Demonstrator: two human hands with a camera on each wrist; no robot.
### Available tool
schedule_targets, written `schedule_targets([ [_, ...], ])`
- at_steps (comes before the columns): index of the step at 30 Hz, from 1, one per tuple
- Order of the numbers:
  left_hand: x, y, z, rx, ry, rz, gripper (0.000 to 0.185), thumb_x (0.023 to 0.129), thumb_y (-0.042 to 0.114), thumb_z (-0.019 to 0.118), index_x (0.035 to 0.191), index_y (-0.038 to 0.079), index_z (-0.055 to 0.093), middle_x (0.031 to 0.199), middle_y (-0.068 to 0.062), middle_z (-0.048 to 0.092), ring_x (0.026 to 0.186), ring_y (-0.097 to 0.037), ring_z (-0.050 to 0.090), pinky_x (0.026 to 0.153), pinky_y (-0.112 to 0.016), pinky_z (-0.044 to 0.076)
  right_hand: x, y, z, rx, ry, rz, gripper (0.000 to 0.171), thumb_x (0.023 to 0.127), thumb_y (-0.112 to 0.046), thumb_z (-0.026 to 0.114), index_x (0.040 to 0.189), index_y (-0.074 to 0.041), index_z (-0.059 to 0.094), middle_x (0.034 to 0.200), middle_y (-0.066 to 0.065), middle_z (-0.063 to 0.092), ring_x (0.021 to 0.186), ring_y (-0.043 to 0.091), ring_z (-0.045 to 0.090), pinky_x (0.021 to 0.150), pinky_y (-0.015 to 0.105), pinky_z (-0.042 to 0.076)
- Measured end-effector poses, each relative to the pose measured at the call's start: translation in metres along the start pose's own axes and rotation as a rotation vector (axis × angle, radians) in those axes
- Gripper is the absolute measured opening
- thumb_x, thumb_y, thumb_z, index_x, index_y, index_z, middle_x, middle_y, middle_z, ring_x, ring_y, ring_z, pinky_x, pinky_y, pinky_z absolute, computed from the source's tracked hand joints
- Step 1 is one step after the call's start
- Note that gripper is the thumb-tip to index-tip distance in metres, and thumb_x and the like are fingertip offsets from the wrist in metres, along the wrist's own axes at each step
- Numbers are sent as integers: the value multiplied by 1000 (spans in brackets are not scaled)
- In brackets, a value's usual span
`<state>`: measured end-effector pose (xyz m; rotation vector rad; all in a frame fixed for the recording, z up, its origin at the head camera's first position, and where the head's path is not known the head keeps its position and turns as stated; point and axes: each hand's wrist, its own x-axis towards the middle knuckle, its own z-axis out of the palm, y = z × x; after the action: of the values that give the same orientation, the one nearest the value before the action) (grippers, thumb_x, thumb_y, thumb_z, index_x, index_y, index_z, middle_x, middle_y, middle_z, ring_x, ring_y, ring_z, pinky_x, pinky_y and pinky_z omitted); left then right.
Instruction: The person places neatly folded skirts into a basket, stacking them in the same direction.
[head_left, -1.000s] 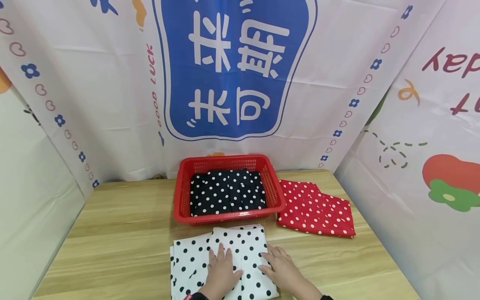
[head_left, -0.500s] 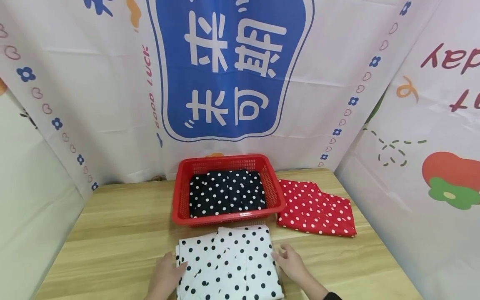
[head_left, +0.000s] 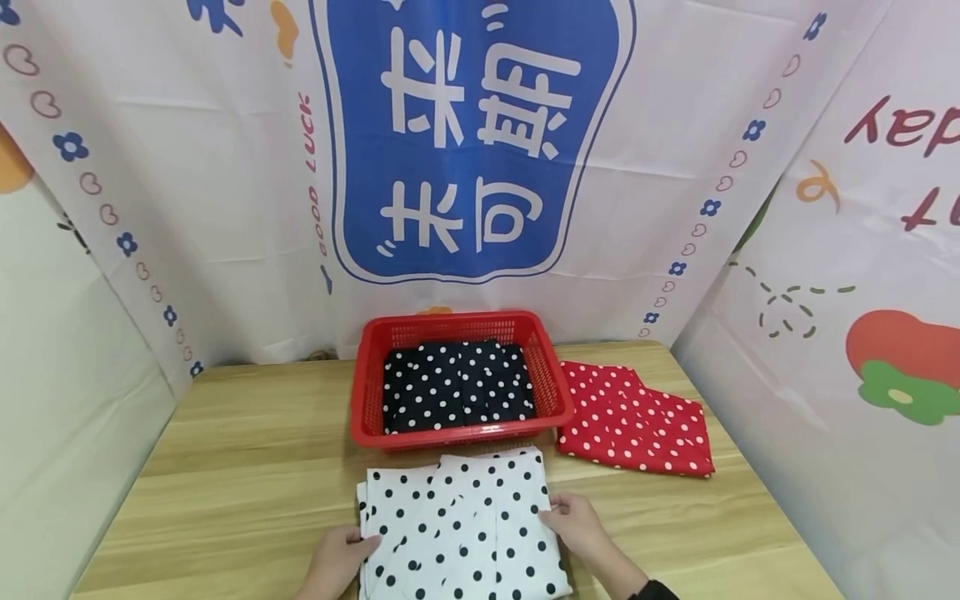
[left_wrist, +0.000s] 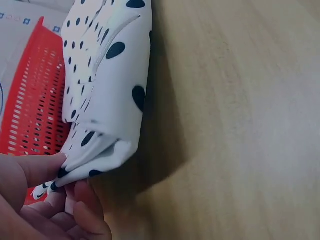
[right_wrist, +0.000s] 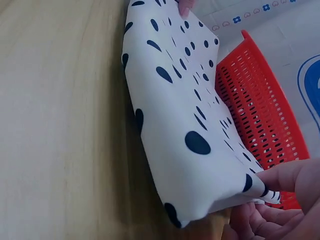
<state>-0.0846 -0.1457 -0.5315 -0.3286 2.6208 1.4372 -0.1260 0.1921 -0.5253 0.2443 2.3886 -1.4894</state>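
Hands sit at the near edge of the tabletop, one on each side of the folded white cloth with black dots. The left hand pinches the cloth's left edge between thumb and fingers; the right hand pinches its right edge the same way. Just beyond the cloth stands the red basket holding a black dotted cloth. Right of the basket lies a red dotted cloth.
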Motion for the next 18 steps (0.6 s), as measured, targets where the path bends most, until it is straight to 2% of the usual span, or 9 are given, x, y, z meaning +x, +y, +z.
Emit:
schedule_targets([
  [6, -5, 15, -14, 1, -81, -44, 21, 88, 10, 66, 87, -11, 66, 76, -7, 62, 69, -18, 52, 62, -31, 45, -13, -9, -8, -15, 54, -78, 30, 87, -7, 64, 108, 14, 62, 80, 5, 64, 75, 14, 60, 70, 32, 55],
  [8, -7, 20, -16, -9, -95, -61, 22, 88, 10, 66, 91, -12, 65, 78, -6, 64, 71, -18, 54, 63, -31, 46, -18, -13, -12, -23, 61, -71, 31, 88, -7, 64, 110, 14, 62, 82, 4, 64, 76, 14, 59, 70, 32, 55],
  [13, -12, 31, -20, -30, -95, -52, 20, 88, 7, 66, 92, -12, 65, 75, -4, 64, 68, -16, 53, 62, -30, 44, -26, -21, -19, -41, 82, -40, 33, 88, -8, 65, 113, 13, 61, 84, 5, 64, 78, 15, 59, 72, 32, 55],
  [18, -15, 37, -23, -35, -106, -61, 21, 88, 8, 66, 94, -12, 65, 74, -3, 63, 68, -16, 53, 62, -30, 44, -31, -25, -23, -52, 91, -38, 31, 88, -7, 65, 112, 13, 62, 84, 5, 64, 78, 15, 59, 73, 33, 55],
])
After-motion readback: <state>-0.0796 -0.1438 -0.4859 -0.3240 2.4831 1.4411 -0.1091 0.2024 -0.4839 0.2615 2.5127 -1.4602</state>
